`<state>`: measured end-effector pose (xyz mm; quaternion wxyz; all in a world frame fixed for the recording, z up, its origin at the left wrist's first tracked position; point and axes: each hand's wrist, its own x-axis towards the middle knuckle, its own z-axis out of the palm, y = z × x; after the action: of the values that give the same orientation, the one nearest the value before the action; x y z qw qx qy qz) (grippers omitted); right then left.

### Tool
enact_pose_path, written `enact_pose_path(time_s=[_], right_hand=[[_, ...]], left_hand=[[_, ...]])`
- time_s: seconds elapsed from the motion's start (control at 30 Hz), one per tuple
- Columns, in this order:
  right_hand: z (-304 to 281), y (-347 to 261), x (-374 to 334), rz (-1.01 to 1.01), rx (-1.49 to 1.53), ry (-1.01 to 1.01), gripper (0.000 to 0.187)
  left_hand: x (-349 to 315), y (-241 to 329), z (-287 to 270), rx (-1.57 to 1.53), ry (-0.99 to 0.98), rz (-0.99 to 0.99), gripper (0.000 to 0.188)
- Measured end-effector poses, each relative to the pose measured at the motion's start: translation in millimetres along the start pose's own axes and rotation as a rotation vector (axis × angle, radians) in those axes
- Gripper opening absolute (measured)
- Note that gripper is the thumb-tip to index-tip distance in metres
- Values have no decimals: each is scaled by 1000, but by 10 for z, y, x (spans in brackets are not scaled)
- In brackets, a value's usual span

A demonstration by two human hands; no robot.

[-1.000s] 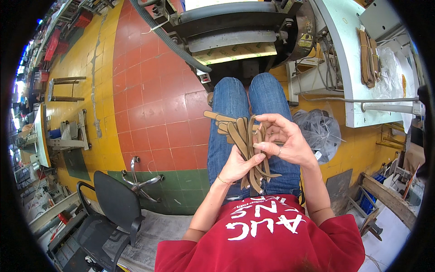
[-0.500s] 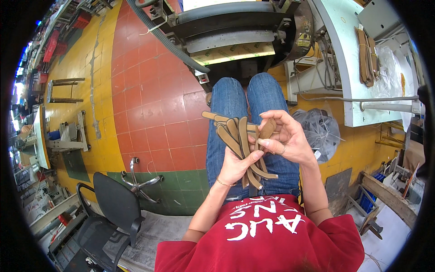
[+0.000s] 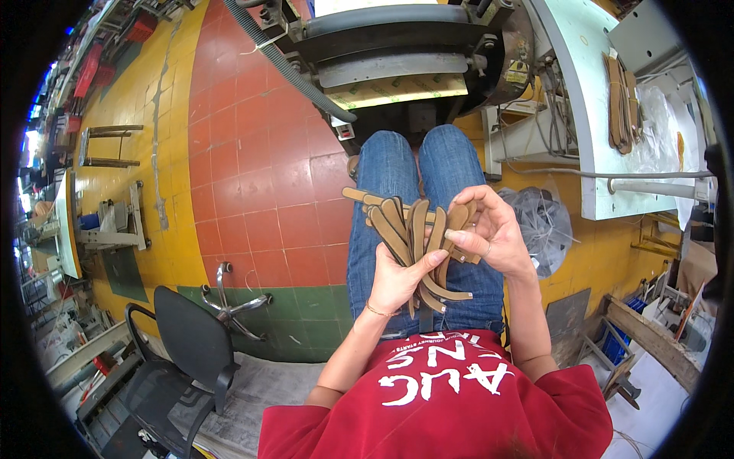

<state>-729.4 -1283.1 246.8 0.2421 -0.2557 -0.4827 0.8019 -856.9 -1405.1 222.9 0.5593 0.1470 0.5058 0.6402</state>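
Observation:
Over my lap, my left hand is closed round a fanned bunch of brown leather straps. The straps have rounded ends and dark edges, and the thumb presses across them. Some ends hang out below that thumb, and others stick out to the upper left. At the right side of the bunch, my right hand pinches several strap ends between thumb and fingers. How many straps it grips is hidden by the overlap. Both hands are close together above my jeans.
Ahead of my knees stands a machine with a roller and a grey hose. A pale table at the right bears tied brown strips and clear plastic. Beside my right leg is a plastic bag. A black chair stands left.
More straps are now fanned out between my hands. My right hand has shifted slightly right, and the strap ends it holds are spread apart. My left hand keeps its hold.

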Motion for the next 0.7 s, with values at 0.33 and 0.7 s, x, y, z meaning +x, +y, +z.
enact_pose_path(time_s=[0.33,0.7], right_hand=[[-82,-176,-22,-140,-250,-87,34],[170,-412,22,-12,-495,18,39]], left_hand=[[67,25,-62,-125,88,-152,22],[-5,214,89,259,-27,70,32]])
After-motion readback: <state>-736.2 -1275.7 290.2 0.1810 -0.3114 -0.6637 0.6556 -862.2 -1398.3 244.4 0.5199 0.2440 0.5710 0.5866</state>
